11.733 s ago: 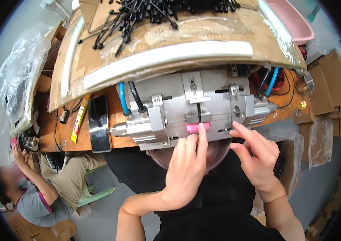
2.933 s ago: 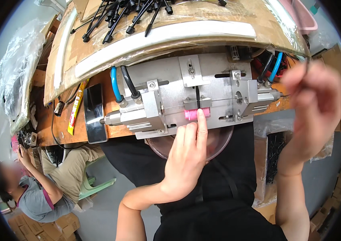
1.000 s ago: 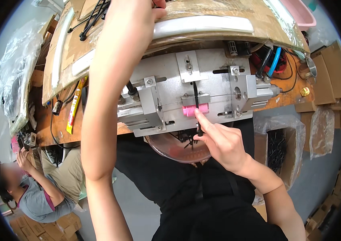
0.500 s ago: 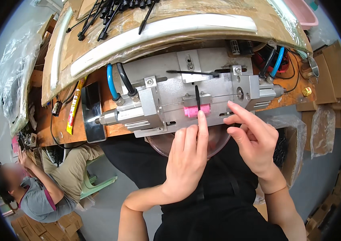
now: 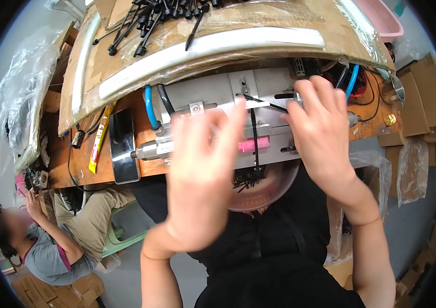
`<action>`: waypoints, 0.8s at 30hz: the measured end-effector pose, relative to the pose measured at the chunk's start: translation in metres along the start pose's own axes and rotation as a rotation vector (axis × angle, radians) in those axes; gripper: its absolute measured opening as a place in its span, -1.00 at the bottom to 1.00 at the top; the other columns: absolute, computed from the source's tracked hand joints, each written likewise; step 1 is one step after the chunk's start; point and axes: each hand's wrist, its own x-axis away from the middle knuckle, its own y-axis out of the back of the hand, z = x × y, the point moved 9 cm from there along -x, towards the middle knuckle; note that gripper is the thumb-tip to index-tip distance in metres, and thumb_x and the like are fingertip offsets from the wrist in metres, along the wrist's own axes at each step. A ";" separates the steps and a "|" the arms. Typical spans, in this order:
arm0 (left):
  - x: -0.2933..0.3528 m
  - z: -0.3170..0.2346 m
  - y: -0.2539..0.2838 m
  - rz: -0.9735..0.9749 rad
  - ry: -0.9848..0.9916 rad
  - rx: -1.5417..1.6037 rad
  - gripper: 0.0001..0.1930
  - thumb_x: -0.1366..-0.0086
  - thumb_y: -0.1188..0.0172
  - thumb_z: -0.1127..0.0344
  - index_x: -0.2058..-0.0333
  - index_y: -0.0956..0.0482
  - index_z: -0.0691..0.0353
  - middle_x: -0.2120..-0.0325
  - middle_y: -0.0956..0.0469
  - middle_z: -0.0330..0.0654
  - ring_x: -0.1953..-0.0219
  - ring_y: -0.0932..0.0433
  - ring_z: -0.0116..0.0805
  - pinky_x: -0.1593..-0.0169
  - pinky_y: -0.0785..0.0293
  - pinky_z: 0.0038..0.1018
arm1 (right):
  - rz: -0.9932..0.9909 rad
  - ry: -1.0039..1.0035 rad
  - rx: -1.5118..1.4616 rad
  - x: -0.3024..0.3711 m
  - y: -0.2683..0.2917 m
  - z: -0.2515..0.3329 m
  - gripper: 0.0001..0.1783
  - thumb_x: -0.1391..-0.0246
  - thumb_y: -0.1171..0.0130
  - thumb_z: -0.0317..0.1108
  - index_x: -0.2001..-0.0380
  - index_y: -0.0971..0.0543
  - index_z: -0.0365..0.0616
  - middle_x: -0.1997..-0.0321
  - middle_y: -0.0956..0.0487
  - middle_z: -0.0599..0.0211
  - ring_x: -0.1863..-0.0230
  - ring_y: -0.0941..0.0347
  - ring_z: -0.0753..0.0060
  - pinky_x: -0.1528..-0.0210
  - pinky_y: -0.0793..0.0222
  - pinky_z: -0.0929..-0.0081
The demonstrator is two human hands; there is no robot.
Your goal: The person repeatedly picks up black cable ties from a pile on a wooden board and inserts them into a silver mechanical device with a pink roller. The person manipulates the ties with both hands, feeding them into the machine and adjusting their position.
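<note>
A slim black brush wand (image 5: 265,102) lies slanted over the metal fixture (image 5: 279,77). Its right end meets the fingertips of my right hand (image 5: 318,133), which appear closed on it. My left hand (image 5: 197,174) is raised over the fixture's left half, blurred, its fingers stretched and apart. One left fingertip is close to the wand's left end. A second black wand (image 5: 254,128) lies lengthwise beside the pink block (image 5: 255,143), its lower end reaching over the bowl (image 5: 279,192). Small black pieces (image 5: 248,177) are in the bowl.
Several black wands (image 5: 151,23) are piled on the cardboard (image 5: 279,15) behind the fixture. A phone (image 5: 124,149) and a yellow packet (image 5: 96,143) lie left on the wooden table. Blue hoses (image 5: 149,108) rise from the fixture. A person (image 5: 48,241) sits at far left.
My left hand has lifted off the wand at the pink block and moved up-left. My right hand has moved forward to the other wand, which has turned slantwise. The bowl shows more.
</note>
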 end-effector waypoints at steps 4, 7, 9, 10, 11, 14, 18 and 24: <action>-0.077 0.039 0.028 -0.213 -0.054 -0.139 -0.85 -0.30 -0.16 0.40 0.18 -0.62 0.19 0.39 -0.55 -0.10 0.37 -0.50 -0.22 0.24 -0.42 -0.38 | 0.354 0.131 0.154 -0.025 -0.038 0.012 -0.93 0.20 -0.22 -0.39 0.59 -0.67 -0.07 0.43 -0.54 0.38 0.20 -0.40 0.35 0.05 -0.18 0.44; -0.126 0.073 -0.003 0.114 0.101 -0.104 -0.79 -0.23 -0.23 0.40 0.18 -0.60 0.34 0.45 -0.58 0.00 0.36 -0.57 -0.10 0.20 -0.46 -0.31 | 0.385 0.162 0.206 -0.028 -0.045 0.015 -0.94 0.20 -0.21 -0.38 0.59 -0.66 -0.04 0.48 -0.53 0.41 0.18 -0.42 0.40 0.07 -0.19 0.47; -0.143 0.080 -0.016 0.140 -0.085 -0.102 -0.82 -0.16 -0.23 0.51 0.22 -0.59 0.36 0.45 -0.58 -0.01 0.36 -0.56 -0.12 0.21 -0.45 -0.32 | 0.337 0.150 0.222 -0.024 -0.042 0.008 -0.94 0.18 -0.20 -0.39 0.55 -0.64 -0.05 0.45 -0.53 0.41 0.19 -0.42 0.40 0.08 -0.20 0.47; -0.143 0.080 -0.013 0.148 -0.144 -0.109 -0.82 -0.14 -0.23 0.55 0.24 -0.58 0.36 0.45 -0.57 -0.01 0.36 -0.55 -0.12 0.21 -0.45 -0.33 | 0.288 0.123 0.189 -0.024 -0.036 0.004 -0.93 0.16 -0.19 -0.40 0.52 -0.62 -0.07 0.44 -0.53 0.39 0.19 -0.42 0.38 0.09 -0.22 0.45; -0.142 0.078 -0.009 0.156 -0.204 -0.118 -0.82 -0.12 -0.22 0.59 0.25 -0.57 0.36 0.45 -0.57 -0.01 0.36 -0.55 -0.13 0.22 -0.45 -0.35 | 0.238 0.096 0.156 -0.024 -0.028 0.000 -0.92 0.15 -0.18 -0.42 0.49 -0.60 -0.09 0.42 -0.53 0.37 0.20 -0.43 0.36 0.09 -0.24 0.43; -0.128 0.069 -0.006 0.228 -0.296 0.028 -0.91 -0.26 -0.16 0.49 0.27 -0.56 0.36 0.44 -0.54 -0.01 0.37 -0.53 -0.13 0.24 -0.43 -0.33 | 0.119 0.017 -0.025 -0.026 -0.001 -0.015 -0.89 0.13 -0.13 -0.47 0.43 -0.52 -0.15 0.39 -0.51 0.29 0.22 -0.43 0.27 0.13 -0.32 0.37; -0.116 0.048 -0.014 0.089 -0.303 -0.062 -0.71 -0.33 -0.18 0.17 0.36 -0.52 0.34 0.48 -0.50 -0.02 0.39 -0.51 -0.02 0.28 -0.41 -0.25 | -0.106 -0.075 -0.417 -0.028 0.030 -0.035 -0.88 -0.08 -0.10 -0.58 0.27 -0.49 -0.26 0.35 -0.53 0.16 0.31 -0.50 0.18 0.26 -0.39 0.41; -0.085 0.018 0.009 -0.186 -0.169 -0.101 -0.83 -0.22 -0.27 0.35 0.35 -0.48 0.30 0.36 -0.46 -0.04 0.30 -0.47 -0.02 0.22 -0.37 -0.23 | -0.206 -0.389 -0.850 -0.014 0.050 -0.071 -0.79 -0.28 0.00 -0.57 0.04 -0.49 -0.27 0.27 -0.56 0.41 0.32 -0.40 0.68 0.26 -0.32 0.71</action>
